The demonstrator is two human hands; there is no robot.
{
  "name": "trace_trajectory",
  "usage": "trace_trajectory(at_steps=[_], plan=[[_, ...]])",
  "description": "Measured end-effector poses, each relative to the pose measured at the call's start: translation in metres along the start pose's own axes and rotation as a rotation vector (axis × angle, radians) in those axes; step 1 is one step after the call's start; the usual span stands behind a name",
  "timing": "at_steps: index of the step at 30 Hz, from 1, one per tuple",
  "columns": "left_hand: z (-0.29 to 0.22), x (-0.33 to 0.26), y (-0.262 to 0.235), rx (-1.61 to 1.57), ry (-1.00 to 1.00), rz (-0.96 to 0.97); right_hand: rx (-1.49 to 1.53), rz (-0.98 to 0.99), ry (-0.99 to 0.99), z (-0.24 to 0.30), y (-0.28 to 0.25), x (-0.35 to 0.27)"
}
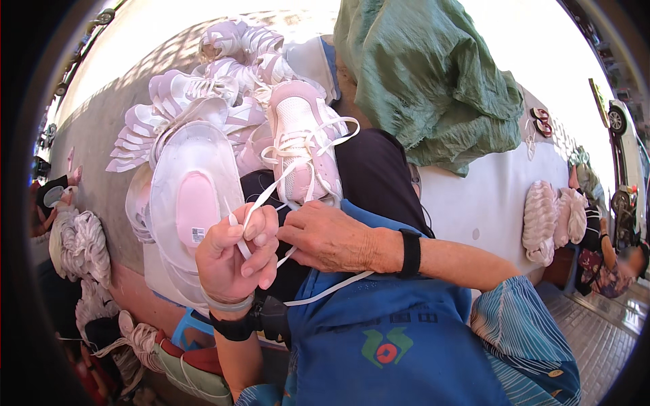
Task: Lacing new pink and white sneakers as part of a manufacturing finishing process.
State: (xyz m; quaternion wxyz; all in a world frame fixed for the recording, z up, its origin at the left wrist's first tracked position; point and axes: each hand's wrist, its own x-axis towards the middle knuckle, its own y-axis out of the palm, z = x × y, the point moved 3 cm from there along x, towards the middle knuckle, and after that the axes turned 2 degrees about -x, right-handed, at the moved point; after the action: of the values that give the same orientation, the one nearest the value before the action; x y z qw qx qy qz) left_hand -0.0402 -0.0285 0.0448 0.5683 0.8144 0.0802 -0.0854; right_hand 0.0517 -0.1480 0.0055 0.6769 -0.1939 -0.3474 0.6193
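A pink and white sneaker (298, 122) lies on my lap, toe pointing away, its front partly threaded with a white shoelace (269, 196). One length of the lace runs from the shoe to my left hand (238, 254), whose fingers are closed in a pinch around it. My right hand (328, 233) is at the shoe's near end, fingers curled together over the lace; its fingertips are partly hidden. A loop of lace stands out at the shoe's right side. The loose end trails below my right wrist across my blue apron (393, 325).
To the left, a pale translucent shoe-shaped piece (162, 169) with a pink insole leans near a heap of pink and white shoe uppers (203, 88). A green cloth sack (426, 81) stands far right of centre. Bundled shoes (539, 220) lie farther right, near another person (613, 267).
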Motion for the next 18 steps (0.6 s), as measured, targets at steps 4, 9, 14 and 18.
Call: trace_trajectory(at_steps=[4, 9, 14, 18], plan=[[0.007, -0.002, -0.011, 0.053, 0.042, -0.053, 0.076, -0.109, -0.065, 0.005, -0.016, 0.006], [-0.006, 0.001, -0.029, 0.314, 0.201, -0.217, 0.318, 0.149, 0.013, 0.014, -0.005, -0.002], [-0.016, 0.012, -0.029, 0.267, 0.282, -0.284, 0.267, 0.19, 0.082, 0.012, -0.011, -0.008], [-0.019, 0.016, -0.048, 0.27, 0.363, -0.349, 0.11, 0.175, 0.156, -0.002, -0.014, -0.012]])
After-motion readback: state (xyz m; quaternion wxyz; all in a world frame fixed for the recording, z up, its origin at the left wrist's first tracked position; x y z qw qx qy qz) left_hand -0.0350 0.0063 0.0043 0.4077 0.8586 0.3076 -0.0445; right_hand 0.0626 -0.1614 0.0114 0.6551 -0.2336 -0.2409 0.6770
